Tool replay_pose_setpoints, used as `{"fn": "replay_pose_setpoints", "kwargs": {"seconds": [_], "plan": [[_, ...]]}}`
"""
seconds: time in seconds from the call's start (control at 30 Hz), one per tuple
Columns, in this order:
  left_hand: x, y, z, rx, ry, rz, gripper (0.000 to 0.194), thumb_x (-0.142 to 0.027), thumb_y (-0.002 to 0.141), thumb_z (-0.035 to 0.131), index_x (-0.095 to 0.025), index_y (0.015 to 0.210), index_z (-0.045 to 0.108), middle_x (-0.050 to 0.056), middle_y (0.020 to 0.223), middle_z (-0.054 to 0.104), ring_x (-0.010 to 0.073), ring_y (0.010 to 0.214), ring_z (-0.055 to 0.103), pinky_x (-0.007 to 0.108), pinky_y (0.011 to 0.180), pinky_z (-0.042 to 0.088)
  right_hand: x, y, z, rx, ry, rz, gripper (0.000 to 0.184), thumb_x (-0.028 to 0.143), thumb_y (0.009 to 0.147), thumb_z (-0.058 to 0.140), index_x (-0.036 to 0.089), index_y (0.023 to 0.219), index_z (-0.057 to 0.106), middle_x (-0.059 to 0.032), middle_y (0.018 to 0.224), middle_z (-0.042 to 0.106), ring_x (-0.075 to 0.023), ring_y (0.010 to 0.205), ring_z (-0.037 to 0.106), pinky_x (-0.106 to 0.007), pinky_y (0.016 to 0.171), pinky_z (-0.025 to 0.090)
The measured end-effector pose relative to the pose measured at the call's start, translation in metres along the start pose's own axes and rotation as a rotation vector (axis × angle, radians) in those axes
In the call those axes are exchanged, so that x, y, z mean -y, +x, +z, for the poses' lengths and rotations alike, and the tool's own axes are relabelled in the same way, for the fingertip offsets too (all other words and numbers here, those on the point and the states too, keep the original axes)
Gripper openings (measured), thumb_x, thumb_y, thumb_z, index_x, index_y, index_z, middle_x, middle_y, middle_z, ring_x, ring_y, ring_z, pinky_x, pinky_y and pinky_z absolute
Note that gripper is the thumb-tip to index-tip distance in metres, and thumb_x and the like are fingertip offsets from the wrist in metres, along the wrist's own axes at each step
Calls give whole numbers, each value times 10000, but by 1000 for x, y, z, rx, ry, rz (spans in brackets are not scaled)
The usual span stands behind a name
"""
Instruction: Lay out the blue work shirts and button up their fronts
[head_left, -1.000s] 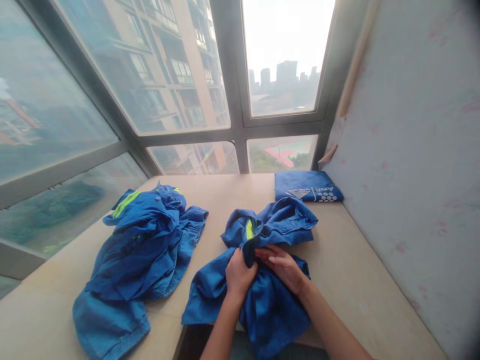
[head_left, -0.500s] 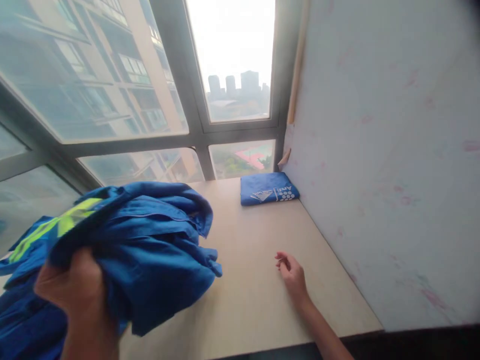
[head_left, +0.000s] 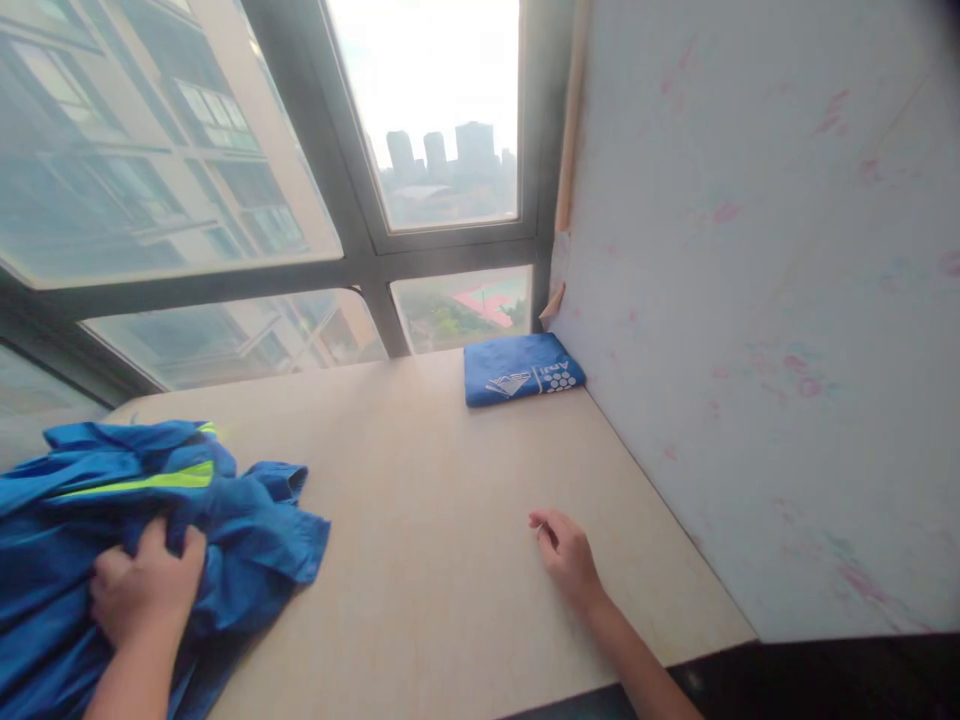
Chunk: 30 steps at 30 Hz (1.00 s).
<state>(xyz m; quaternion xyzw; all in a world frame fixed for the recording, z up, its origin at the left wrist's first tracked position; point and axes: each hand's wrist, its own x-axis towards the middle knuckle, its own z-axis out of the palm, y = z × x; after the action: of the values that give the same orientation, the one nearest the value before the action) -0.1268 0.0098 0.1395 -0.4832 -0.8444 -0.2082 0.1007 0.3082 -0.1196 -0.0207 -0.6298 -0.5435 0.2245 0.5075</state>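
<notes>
Lowered at lower left, the limp-looking blue, yellow-striped cloth garment (head_left: 247, 545) bunches best mid-body, your left fingers (head_left: 154, 540) half-spread there, hold unclear, right fingers (head_left: 546, 521) half-open, empty.

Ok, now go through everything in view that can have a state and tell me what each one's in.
Clothes on the left: rumpled, heaped.
Blue bundle near the window: neatly folded, white print showing.
Left hand: on the clothes, fingers bent; grip unclear.
Right hand: loosely curled, nothing visible in it.
</notes>
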Motion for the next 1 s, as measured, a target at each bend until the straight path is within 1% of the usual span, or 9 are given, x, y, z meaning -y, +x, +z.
{"fn": "replay_pose_setpoints", "kwargs": {"seconds": [0.1,0.17,0.3,0.37,0.47,0.53,0.6,0.77,1.0], "plan": [[1,5,29,-1,-60,-55,482,-585,936,294,-451,1374,446,-9,1524,366,399,1321,425,625,978,383,2,0,0,6,-6,1,246,172,834,457,232,913,683,-65,891,711,-219,844,664,-343,773,517],[-3,2,37,-17,-92,11,477,-584,910,329,-491,1368,426,-61,1571,294,385,1347,401,622,1003,360,2,0,0,9,-11,4,243,173,837,455,230,911,679,-65,888,708,-218,844,661,-338,766,514],[-23,-29,46,-279,-153,302,473,-422,873,492,-380,1344,475,-30,1618,230,390,1417,310,640,1084,277,0,3,0,23,-41,7,247,169,838,449,226,910,678,-61,887,707,-210,827,658,-327,750,507],[-38,-54,60,-310,-189,447,428,-355,854,513,-310,1279,535,8,1570,343,354,1406,353,604,1117,290,-3,8,2,31,-61,9,253,169,834,448,225,910,684,-59,889,711,-205,823,659,-321,749,504],[-67,-96,92,-28,-228,688,360,-307,854,489,-201,1167,630,118,1349,584,296,1264,527,477,1061,425,-11,26,6,12,-87,15,263,175,830,448,214,916,694,-64,898,721,-201,828,663,-320,756,505],[-89,-122,114,186,-177,769,398,-312,870,487,-161,1203,644,166,1350,584,310,1291,503,472,1076,405,-19,46,10,-41,-104,22,274,180,828,443,198,929,698,-74,909,725,-202,836,666,-327,768,509],[-109,-141,129,294,-95,784,452,-329,908,460,-172,1308,601,168,1445,508,332,1359,430,527,1117,329,-28,72,14,-109,-134,22,294,180,826,433,183,954,698,-87,934,725,-208,862,667,-338,789,514],[-138,-151,139,339,5,787,516,-378,945,434,-200,1424,507,172,1531,401,346,1421,339,557,1147,246,-49,148,17,-224,-348,-10,381,105,792,397,145,1048,676,-133,1028,693,-240,985,622,-383,905,490],[-140,-146,142,351,-47,775,521,-377,936,445,-220,1429,501,157,1533,401,325,1427,333,539,1155,251,-70,237,24,-196,-808,-165,498,66,819,432,120,1293,572,-173,1459,462,-298,1346,376,-441,1067,329]]}}
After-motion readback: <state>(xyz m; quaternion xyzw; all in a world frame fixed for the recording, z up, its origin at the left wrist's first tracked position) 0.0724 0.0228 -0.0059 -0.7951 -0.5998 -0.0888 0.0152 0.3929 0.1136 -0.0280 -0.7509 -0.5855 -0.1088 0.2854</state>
